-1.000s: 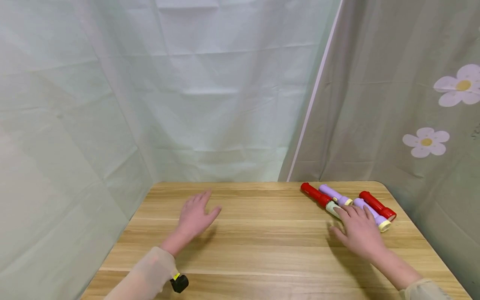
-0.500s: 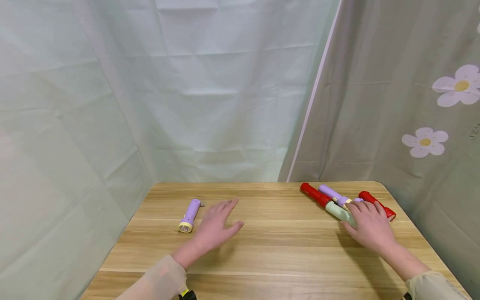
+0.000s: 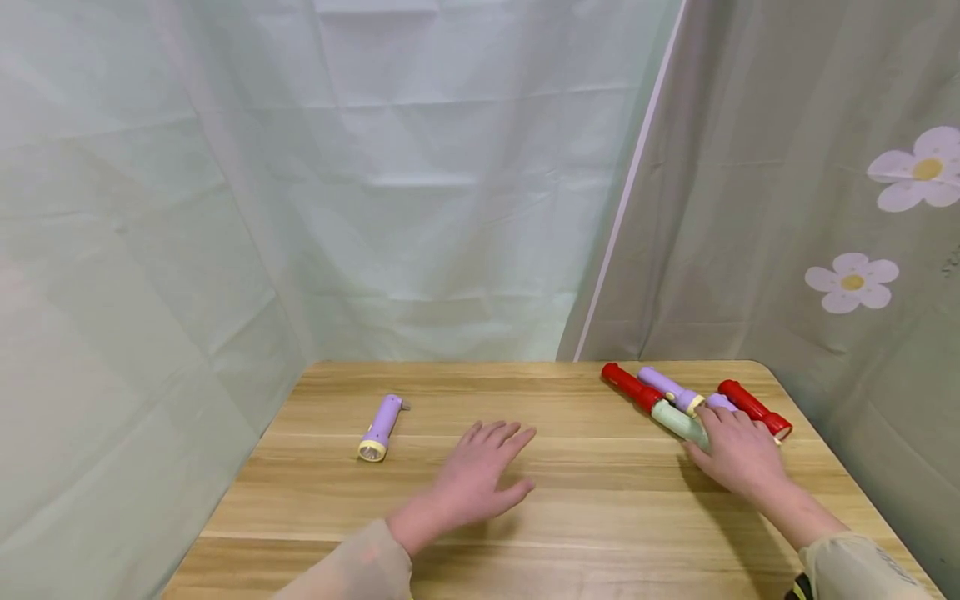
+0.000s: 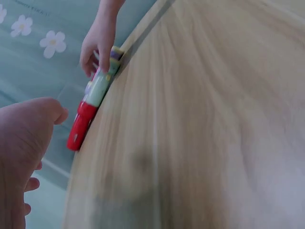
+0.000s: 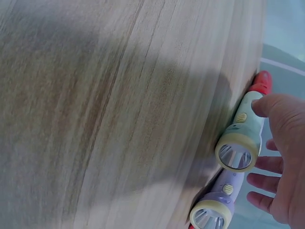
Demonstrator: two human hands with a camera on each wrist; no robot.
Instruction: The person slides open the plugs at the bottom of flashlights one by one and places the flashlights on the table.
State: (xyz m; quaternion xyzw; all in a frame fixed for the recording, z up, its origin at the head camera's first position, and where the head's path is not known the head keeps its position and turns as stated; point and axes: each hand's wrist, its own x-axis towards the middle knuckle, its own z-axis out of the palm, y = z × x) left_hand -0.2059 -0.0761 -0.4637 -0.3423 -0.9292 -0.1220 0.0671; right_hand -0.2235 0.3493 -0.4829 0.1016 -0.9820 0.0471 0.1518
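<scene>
Grip: left hand (image 3: 476, 482) spread, holding nothing; right hand (image 3: 738, 450) at green flashlight (image 3: 677, 422), closure unclear.
Roll risk: red flashlight (image 3: 630, 387) at its tail, should a pull bump it.

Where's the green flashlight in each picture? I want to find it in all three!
Head view: right side, below the middle; the green flashlight is partly hidden by the right hand.
Left wrist view: upper left, the green flashlight sits just below the right hand.
Right wrist view: right side, with the lamp end of the green flashlight facing the camera.
Shared landmark: the red flashlight at its back end.
</scene>
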